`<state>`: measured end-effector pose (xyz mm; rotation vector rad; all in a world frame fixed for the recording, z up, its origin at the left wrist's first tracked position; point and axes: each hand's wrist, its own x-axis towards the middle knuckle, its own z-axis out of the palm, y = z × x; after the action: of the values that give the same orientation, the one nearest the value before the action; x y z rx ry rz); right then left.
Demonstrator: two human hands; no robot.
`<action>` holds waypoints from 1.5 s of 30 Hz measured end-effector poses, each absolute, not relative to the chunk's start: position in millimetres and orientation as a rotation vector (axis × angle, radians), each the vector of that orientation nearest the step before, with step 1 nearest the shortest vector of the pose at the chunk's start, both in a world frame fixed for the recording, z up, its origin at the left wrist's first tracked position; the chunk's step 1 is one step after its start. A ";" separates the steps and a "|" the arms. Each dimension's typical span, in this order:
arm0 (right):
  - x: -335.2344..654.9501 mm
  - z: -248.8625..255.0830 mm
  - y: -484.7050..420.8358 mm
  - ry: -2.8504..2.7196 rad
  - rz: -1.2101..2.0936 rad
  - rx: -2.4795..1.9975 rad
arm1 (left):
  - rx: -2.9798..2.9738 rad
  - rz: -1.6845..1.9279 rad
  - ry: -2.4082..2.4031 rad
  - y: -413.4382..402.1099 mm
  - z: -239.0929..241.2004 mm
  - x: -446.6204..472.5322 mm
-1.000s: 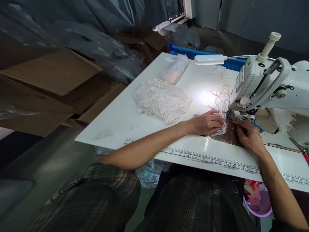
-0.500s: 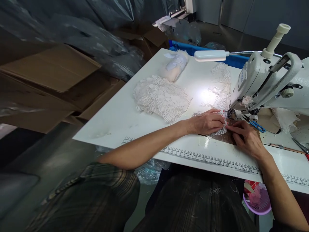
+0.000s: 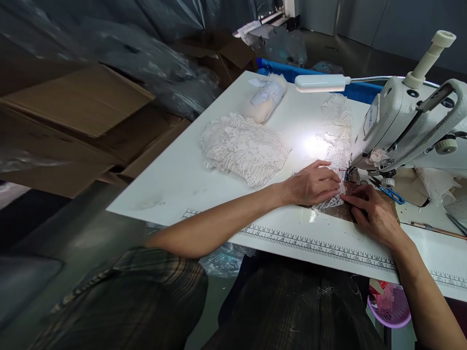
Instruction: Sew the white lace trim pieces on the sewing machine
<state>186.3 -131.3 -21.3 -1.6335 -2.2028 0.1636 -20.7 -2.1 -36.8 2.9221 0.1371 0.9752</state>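
A strip of white lace [image 3: 330,202] lies under the presser foot area of a white sewing machine [image 3: 386,121]. My left hand [image 3: 313,185] rests on it palm down, fingers stretched flat over the lace just left of the needle. My right hand [image 3: 374,211] is on the other side. Its index fingertip touches the lace's right edge, with the thumb apart below it. More lace [image 3: 335,126] runs back behind the needle under the lamp's bright spot. Blue-handled thread snips [image 3: 391,193] lie just beyond my right hand.
A lace pile [image 3: 246,148] and a wrapped cream roll [image 3: 268,99] sit on the white table [image 3: 153,194]. A lamp [image 3: 321,83] hangs above. A printed ruler [image 3: 310,245] follows the front edge. Cardboard boxes [image 3: 80,102] stand left; a purple basket [image 3: 396,311] sits below.
The view has shifted slightly, so the machine appears farther right. Both hands keep their places at the lace. The lace seems to have slid slightly under my left fingers.
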 end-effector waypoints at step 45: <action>184.1 -23.2 -132.2 -2.272 0.028 -1.597 | 3.059 0.581 0.421 -14.0 -24.4 -18.3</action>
<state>184.1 -132.2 -23.2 -1.5970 -2.2722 0.0282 -18.3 -14.0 -24.4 3.0590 0.4210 0.5814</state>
